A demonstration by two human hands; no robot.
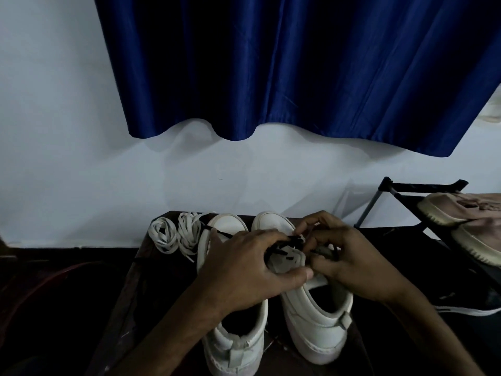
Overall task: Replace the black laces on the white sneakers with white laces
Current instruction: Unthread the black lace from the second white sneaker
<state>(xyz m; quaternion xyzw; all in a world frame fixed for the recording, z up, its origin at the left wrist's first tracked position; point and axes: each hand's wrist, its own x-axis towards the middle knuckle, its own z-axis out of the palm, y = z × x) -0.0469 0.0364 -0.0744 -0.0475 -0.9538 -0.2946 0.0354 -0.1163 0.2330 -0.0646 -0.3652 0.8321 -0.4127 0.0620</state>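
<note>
Two white sneakers stand side by side on a small dark table [151, 280], toes toward the wall. My left hand [244, 270] reaches over the left sneaker [238, 346] and grips the tongue of the right sneaker [317, 318] with thumb and fingers. My right hand [344, 256] pinches the black lace [287, 246] at the eyelets near the toe. A loose end of black lace [221, 232] trails across the left sneaker's toe. Two coiled white laces [176, 234] lie at the table's far left corner.
A blue curtain [298, 71] hangs on the pale wall behind. At the right stands a black shoe rack [406, 191] with beige sneakers [466, 213] on it, and a dark shoe [469, 302] sits lower down. The floor at left is dark.
</note>
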